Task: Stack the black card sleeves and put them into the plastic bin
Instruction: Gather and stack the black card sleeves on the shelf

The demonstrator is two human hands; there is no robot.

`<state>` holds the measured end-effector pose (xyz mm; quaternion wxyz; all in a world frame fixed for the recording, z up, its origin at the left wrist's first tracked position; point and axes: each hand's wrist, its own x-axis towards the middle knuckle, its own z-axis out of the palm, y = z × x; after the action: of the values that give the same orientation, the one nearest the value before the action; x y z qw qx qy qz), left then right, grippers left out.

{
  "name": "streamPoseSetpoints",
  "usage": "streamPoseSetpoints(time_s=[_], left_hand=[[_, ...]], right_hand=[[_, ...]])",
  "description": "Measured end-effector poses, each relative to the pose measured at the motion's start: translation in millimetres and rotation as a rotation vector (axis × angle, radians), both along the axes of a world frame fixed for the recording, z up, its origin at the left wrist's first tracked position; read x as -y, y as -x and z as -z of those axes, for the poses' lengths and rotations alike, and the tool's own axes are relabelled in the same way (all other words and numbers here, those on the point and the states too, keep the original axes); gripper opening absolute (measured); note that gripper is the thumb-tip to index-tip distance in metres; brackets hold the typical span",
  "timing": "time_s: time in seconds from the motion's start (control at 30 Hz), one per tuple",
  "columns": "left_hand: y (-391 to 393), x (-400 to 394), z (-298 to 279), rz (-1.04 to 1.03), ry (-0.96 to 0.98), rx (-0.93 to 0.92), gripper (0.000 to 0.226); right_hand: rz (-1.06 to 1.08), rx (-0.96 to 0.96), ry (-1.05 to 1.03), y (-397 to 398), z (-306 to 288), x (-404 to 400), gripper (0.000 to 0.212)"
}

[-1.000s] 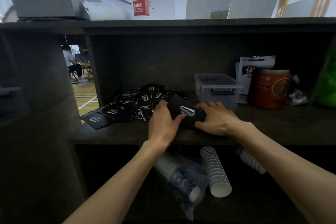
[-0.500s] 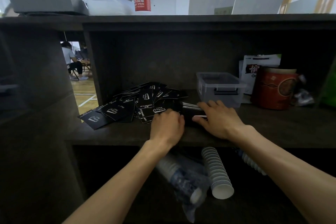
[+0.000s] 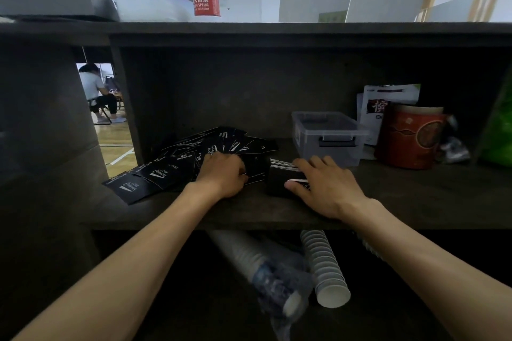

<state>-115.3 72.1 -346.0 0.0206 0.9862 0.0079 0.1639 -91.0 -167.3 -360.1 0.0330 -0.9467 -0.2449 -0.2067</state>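
gathering is where i judge this stands: my right hand point(image 3: 327, 188) grips the small stack of sleeves point(image 3: 282, 178) between thumb and fingers, while my left hand point(image 3: 224, 174) rests curled on the loose black card sleeves point(image 3: 177, 166), whether pinching one i cannot tell. the pile fans out toward 9 o'clock of the stack, its long axis running 8 to 2. the plastic bin point(image 3: 327, 135) sits at 1 o'clock, nearer my right hand. all on a dark wooden shelf point(image 3: 415, 196), dim recess behind.
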Motion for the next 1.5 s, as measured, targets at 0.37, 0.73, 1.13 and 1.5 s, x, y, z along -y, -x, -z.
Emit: streamPoseSetpoints(time_s=[0.37, 0.73, 1.13, 1.5], left_hand=[[2.2, 2.8, -9.8, -0.028, 0.195, 0.066, 0.034], [49.5, 17.3, 14.5, 0.219, 1.037, 0.446, 0.047], [48.1, 72.6, 43.5, -0.098, 0.309, 0.376, 0.035], [22.9, 61.6, 9.5, 0.044, 0.435, 0.423, 0.026]], right_hand=[[0.004, -0.041, -0.011, 2.2, -3.1, -0.2, 0.066], [0.017, -0.175, -0.027, 3.8, -11.4, 1.3, 0.063], [0.017, -0.180, -0.013, 2.9, -16.7, -0.8, 0.072], [0.015, -0.199, 0.045, -15.1, -29.5, 4.3, 0.062]])
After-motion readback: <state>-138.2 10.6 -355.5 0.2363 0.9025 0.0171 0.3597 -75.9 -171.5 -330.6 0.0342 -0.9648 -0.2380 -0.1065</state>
